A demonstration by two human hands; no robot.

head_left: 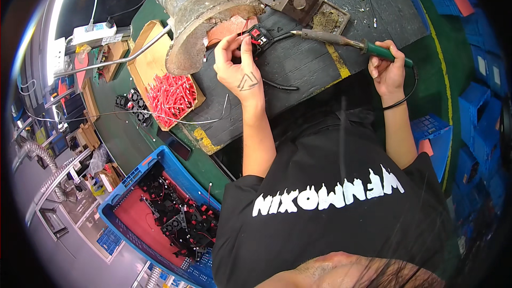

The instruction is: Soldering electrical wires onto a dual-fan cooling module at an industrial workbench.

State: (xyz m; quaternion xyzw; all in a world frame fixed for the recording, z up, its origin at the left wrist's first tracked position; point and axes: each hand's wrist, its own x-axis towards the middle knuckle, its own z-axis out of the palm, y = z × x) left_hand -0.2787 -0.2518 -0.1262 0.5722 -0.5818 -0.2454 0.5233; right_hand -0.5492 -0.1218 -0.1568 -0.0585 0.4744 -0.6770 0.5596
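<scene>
My left hand is closed, thumb and fingers pinching a small black part with a red piece on it near the table's middle. Thin red and black wires show around this part. My right hand grips the green handle of a soldering iron. Its metal shaft points left, with the tip beside the black part; I cannot tell whether they touch. A soldering iron stand with a tray of yellowish cleaning material lies beyond the iron.
A fume duct hood hangs close to my left hand. Red sleeved pieces fill a cardboard box at left, with black fans beside it. Thin silvery wire crosses there. A blue crate of black parts stands lower left; blue bins stand right.
</scene>
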